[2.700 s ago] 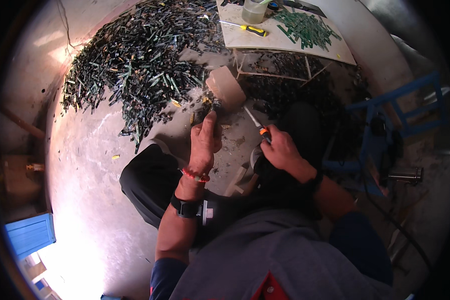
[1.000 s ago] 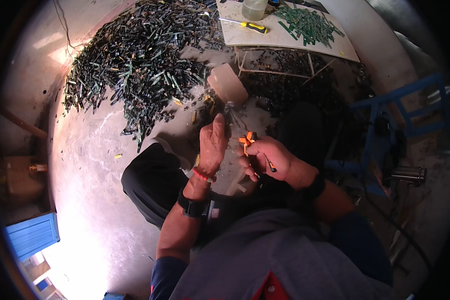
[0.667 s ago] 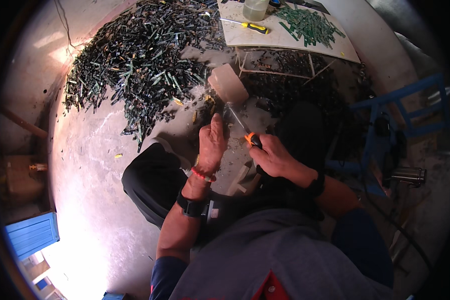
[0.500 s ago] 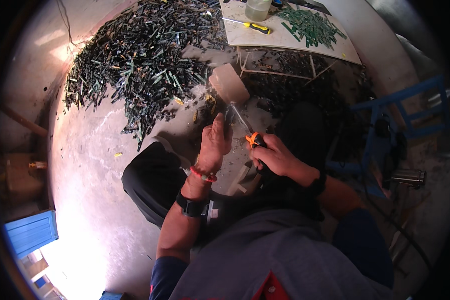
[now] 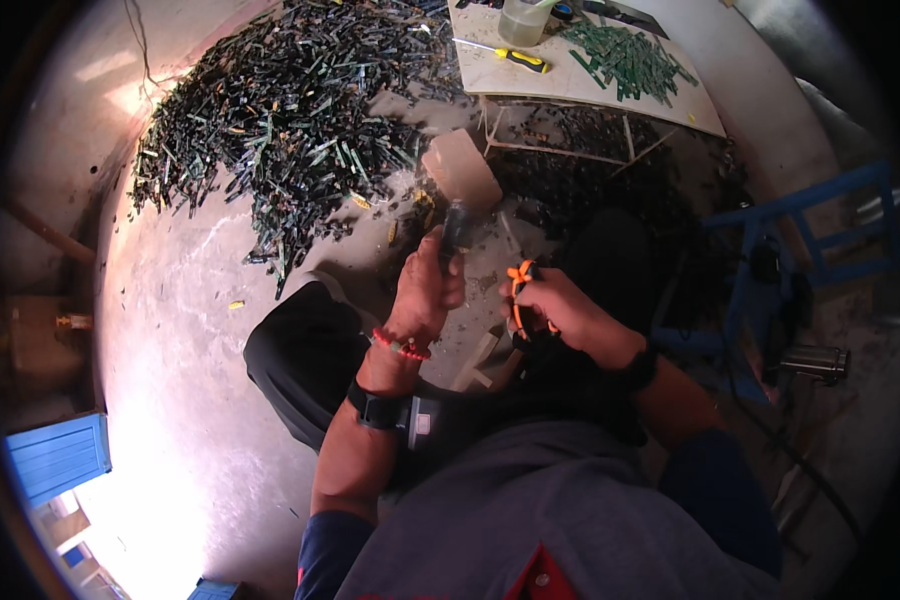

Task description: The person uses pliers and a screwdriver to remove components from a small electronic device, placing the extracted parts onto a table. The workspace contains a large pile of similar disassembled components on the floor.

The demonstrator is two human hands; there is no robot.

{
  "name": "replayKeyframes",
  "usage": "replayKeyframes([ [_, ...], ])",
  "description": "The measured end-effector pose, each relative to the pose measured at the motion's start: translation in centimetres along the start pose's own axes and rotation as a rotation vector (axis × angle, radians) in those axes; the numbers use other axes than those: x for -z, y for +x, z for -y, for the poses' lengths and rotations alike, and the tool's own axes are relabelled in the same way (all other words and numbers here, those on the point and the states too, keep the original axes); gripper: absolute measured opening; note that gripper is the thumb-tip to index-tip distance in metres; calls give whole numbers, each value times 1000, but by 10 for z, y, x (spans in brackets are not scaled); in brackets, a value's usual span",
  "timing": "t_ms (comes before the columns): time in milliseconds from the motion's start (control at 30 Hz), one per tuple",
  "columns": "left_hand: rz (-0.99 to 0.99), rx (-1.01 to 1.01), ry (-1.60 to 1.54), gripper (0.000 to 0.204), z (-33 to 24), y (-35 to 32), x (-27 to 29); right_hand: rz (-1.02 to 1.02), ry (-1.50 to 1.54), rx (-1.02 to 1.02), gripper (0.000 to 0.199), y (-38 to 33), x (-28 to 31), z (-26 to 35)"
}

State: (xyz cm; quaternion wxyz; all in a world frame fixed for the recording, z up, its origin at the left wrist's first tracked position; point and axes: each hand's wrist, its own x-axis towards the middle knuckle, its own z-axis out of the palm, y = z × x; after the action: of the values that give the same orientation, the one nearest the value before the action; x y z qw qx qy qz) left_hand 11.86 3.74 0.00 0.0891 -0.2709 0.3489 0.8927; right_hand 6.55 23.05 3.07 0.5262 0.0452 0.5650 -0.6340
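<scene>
My left hand [image 5: 425, 295] is closed around a dark, narrow strip-like piece [image 5: 454, 228] that points away from me; its exact kind is not clear. To the right, my right hand [image 5: 568, 312] grips pliers [image 5: 521, 280] with orange-and-black handles. Their long metal jaws are blurred and stand apart from the dark piece. Just beyond both hands lies a tan block [image 5: 462, 170] on the floor, tilted in view. Small yellow pieces [image 5: 425, 200] and dark scraps lie beside it.
A big heap of dark and green strips [image 5: 270, 140] covers the floor at far left. At far right, a low board table [image 5: 560, 88] bears a yellow-black screwdriver [image 5: 523, 60], a cup of liquid [image 5: 523, 22] and green strips [image 5: 630, 62]. A blue frame [image 5: 760, 213] stands on the right.
The pliers have drawn back to the right, away from the dark piece, and their orange handles show more spread. My left hand still holds the piece, slightly turned.
</scene>
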Motion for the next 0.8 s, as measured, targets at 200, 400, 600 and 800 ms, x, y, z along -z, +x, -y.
replayKeyframes([
  [200,33,-35,36,46,2,2,4,28,23,148,24,1,6,8],
  [400,20,-51,100,46,4,1,3,-138,-200,389,21,1,-13,31],
  [600,19,-105,252,46,4,-1,-4,-100,-134,463,21,17,-19,37],
  [800,-15,-127,282,49,4,-1,-4,-147,-419,559,23,20,-18,18],
])
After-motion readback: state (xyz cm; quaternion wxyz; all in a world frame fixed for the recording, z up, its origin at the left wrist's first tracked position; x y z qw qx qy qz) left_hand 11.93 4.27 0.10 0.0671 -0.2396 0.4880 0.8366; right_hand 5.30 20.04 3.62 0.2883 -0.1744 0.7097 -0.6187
